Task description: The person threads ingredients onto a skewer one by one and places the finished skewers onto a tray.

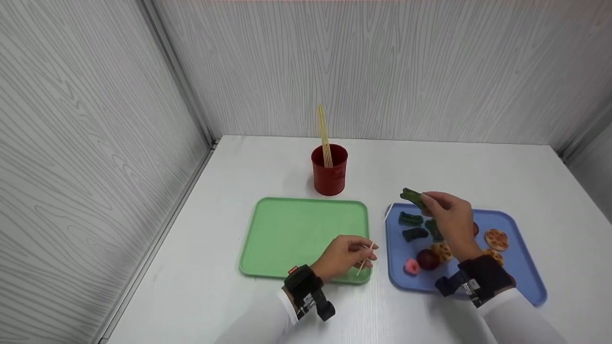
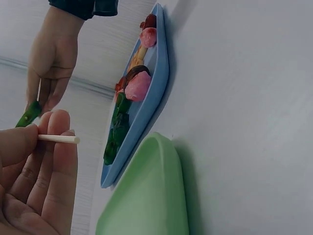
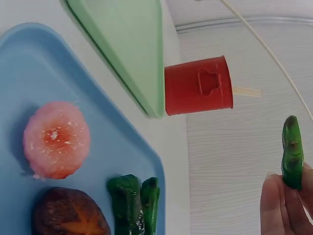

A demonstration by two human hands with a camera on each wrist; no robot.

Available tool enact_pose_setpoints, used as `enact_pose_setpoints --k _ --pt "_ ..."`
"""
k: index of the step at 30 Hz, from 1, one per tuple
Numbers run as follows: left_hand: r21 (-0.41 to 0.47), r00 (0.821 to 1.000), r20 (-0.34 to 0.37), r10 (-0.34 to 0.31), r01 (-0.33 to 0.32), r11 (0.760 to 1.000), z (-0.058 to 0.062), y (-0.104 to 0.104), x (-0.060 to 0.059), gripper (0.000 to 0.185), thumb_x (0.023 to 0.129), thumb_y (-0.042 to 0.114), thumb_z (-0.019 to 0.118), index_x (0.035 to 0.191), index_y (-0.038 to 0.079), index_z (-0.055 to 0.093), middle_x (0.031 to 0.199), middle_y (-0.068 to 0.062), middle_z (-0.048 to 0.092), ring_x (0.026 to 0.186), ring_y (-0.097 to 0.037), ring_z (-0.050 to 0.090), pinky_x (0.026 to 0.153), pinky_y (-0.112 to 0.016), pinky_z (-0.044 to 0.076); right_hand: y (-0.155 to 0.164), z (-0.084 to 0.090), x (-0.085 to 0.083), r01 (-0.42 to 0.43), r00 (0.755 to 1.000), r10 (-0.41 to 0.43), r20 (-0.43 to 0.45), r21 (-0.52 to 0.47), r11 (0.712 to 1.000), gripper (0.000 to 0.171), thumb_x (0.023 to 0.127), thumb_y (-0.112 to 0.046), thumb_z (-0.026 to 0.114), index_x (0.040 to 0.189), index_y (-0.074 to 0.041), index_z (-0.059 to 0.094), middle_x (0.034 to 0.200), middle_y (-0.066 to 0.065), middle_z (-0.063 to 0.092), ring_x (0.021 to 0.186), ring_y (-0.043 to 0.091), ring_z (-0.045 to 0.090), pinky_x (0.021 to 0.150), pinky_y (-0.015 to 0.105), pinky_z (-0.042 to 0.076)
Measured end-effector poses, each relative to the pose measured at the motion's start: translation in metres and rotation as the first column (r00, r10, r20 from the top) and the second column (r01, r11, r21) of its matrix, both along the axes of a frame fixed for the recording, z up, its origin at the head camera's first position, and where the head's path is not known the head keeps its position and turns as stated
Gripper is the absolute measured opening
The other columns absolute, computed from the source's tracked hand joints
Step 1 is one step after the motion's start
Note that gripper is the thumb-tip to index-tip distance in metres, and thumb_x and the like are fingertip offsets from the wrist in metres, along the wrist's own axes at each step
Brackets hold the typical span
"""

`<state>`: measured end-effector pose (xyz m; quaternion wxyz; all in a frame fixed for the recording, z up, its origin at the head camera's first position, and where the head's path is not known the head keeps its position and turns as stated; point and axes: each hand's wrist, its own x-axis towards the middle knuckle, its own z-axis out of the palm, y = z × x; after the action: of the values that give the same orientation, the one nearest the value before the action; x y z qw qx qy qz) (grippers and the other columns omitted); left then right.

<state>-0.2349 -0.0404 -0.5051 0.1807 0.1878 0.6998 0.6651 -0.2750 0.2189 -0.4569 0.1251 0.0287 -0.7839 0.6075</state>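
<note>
Slipping looks the likeliest trouble: the left hand (image 1: 345,255) only pinches a thin wooden skewer (image 1: 366,258) over the green tray (image 1: 296,229), so it could twist loose. The right hand (image 1: 452,220) clamps 1 green pepper piece (image 1: 412,196) above the blue tray (image 1: 521,267).

A white bench (image 1: 239,162) with a smooth matte top fills the lower part of the head view. Three pale grey wall panels (image 1: 373,62) printed with a wavy wood-grain pattern enclose it at the back, the left and the right. The panels meet at grey metal corner strips (image 1: 179,76), one running diagonally down to the bench's back left corner, another at the far right. The light is soft and even, casting only faint shadows on the bench.
</note>
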Motion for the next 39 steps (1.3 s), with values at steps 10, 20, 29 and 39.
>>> enact_pose_setpoints --k 10,20,29,39 --pt "-0.064 0.999 -0.037 -0.021 0.018 0.998 -0.003 -0.002 0.003 0.022 0.095 0.003 0.062 0.113 -0.007 0.068 0.092 -0.016 0.073 0.070 -0.006 0.065 0.066 -0.022 0.056 0.006 0.013 0.001 0.061 0.998 -0.058 0.031 -0.086 0.994 0.038 0.096 -0.027 0.062 0.117 0.003 0.066 0.087 -0.002 0.071 0.077 0.011 0.070 0.061 0.014 0.052" --pt "-0.102 0.997 -0.054 -0.063 0.057 0.993 -0.002 -0.004 0.004 0.022 0.095 0.004 0.062 0.114 -0.004 0.069 0.096 -0.015 0.073 0.075 -0.012 0.068 0.065 -0.018 0.053 0.006 0.014 -0.003 0.068 0.998 -0.069 0.003 -0.246 0.967 0.034 0.094 -0.022 0.066 0.112 0.006 0.066 0.083 0.001 0.071 0.074 0.012 0.070 0.073 0.021 0.056" --pt "-0.099 0.996 -0.071 -0.054 0.047 0.994 -0.007 -0.003 0.002 0.022 0.094 0.002 0.062 0.113 -0.009 0.068 0.093 -0.016 0.073 0.072 -0.008 0.066 0.066 -0.019 0.054 0.008 0.019 -0.004 0.041 0.998 -0.052 -0.032 -0.284 0.958 0.030 0.094 -0.021 0.066 0.109 0.004 0.068 0.084 0.002 0.072 0.073 0.012 0.070 0.072 0.021 0.056" --pt "-0.140 0.994 -0.097 -0.058 0.044 0.989 -0.012 -0.004 0.002 0.021 0.094 0.002 0.062 0.111 -0.009 0.069 0.091 -0.016 0.073 0.070 -0.007 0.065 0.062 -0.015 0.051 0.012 0.014 -0.003 0.020 0.998 -0.036 -0.047 -0.302 0.953 0.027 0.094 -0.018 0.066 0.110 0.005 0.068 0.086 0.003 0.070 0.074 0.011 0.070 0.072 0.022 0.056"
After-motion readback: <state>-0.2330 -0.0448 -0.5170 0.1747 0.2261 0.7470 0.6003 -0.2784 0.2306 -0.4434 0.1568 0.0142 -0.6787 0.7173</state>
